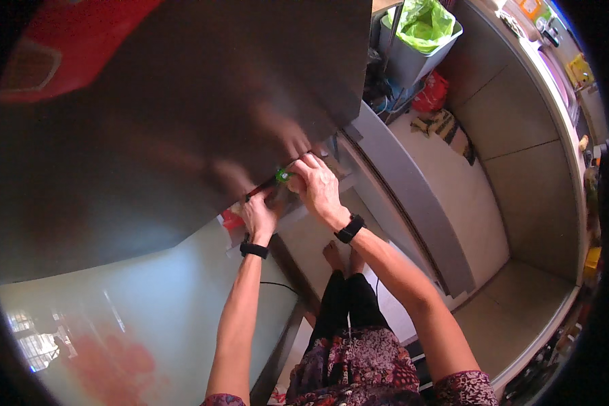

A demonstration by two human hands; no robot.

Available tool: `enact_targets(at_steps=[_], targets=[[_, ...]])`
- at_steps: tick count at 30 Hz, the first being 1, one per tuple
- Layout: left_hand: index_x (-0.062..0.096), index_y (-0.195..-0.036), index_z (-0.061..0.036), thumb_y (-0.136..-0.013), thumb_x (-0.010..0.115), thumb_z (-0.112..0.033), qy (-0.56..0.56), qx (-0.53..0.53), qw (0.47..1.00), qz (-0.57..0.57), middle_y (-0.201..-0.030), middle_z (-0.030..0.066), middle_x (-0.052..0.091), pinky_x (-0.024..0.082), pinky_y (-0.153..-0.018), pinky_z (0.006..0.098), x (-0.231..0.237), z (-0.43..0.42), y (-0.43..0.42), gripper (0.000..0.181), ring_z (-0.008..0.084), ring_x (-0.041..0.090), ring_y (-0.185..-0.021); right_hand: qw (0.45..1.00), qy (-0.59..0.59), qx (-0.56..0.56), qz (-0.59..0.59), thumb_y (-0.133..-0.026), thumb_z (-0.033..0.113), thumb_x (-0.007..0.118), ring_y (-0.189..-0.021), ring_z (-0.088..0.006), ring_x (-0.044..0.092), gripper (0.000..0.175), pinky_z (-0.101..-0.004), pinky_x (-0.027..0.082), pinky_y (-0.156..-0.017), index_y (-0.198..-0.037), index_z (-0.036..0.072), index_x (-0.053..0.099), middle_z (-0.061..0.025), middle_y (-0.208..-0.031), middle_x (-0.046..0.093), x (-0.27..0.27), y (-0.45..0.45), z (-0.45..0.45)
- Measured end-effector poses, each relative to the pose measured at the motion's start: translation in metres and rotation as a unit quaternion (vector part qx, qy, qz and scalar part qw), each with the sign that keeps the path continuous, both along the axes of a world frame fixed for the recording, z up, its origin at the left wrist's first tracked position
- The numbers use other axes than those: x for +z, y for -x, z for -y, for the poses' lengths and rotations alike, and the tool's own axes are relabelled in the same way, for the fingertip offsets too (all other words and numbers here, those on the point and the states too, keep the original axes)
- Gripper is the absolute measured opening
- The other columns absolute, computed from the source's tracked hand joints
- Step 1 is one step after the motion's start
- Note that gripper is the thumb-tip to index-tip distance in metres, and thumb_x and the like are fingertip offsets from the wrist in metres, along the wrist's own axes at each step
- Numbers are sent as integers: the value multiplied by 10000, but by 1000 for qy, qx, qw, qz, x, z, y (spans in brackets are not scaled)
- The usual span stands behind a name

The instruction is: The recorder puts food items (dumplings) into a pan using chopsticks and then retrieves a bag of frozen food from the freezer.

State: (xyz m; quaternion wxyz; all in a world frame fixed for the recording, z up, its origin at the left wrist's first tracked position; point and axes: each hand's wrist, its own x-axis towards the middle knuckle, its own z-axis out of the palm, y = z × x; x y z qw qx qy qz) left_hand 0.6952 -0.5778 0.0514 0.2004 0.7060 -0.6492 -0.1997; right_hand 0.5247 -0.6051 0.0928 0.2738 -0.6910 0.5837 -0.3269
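Observation:
Ahead of me spreads a large dark, glossy panel (172, 132), which mirrors both hands faintly. My left hand (259, 215) is at the panel's near edge, its thumb towards the right hand; its fingertips are partly hidden. Farther along the same edge, my right hand (317, 185) is bent with its fingers curled down. Beside those fingers is a small bright green object (283, 175) with a pale centre; its kind is unclear. Red packaging (232, 219) shows under the edge near the left hand. What either hand grips is hidden.
A grey bin (411, 58) with a green liner (424, 25) stands at top right, near a striped cloth (449, 129) on the floor. A curved grey panel (416, 198) rises right of my legs. A glossy pale panel (182, 314) lies lower left. A cluttered counter (563, 116) runs along the right.

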Motion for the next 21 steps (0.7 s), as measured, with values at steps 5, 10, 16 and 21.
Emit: enact_targets(at_steps=[5, 10, 16, 21], targets=[[676, -1018, -93, -647, 698, -50, -37, 18, 999, 1, -927, 146, 678, 494, -778, 401, 4, 3, 0, 375, 325, 641, -879, 995, 70, -14, 63, -741, 85, 635, -1089, -315, 525, 192, -399, 458, -902, -928, 95, 593, -70, -1104, 583, -1, 1, -9], [667, -1019, -83, -674, 697, -63, -34, 20, 998, -47, -936, 145, 678, 493, -778, 389, -6, -1, -14, 347, 325, 642, -875, 994, 93, 5, 64, -758, 71, 625, -1125, -330, 519, 172, -407, 431, -971, -922, 79, 575, -74, -1136, 588, -7, 4, -17], [657, -1028, -77, -701, 713, -146, -94, 28, 995, -20, -926, 153, 675, 489, -750, 399, 6, -4, -17, 339, 339, 640, -862, 994, 97, -8, 58, -754, 38, 621, -1114, -346, 520, 162, -419, 430, -969, -901, 67, 559, -88, -1123, 588, -21, 8, -18], [660, -1013, -88, -716, 719, -192, -108, 34, 994, -3, -914, 149, 677, 494, -729, 397, -13, -9, -28, 321, 315, 646, -848, 994, 91, -3, 64, -750, 21, 617, -1107, -350, 519, 166, -417, 439, -951, -899, 67, 559, -99, -1110, 583, -21, 6, -16]])
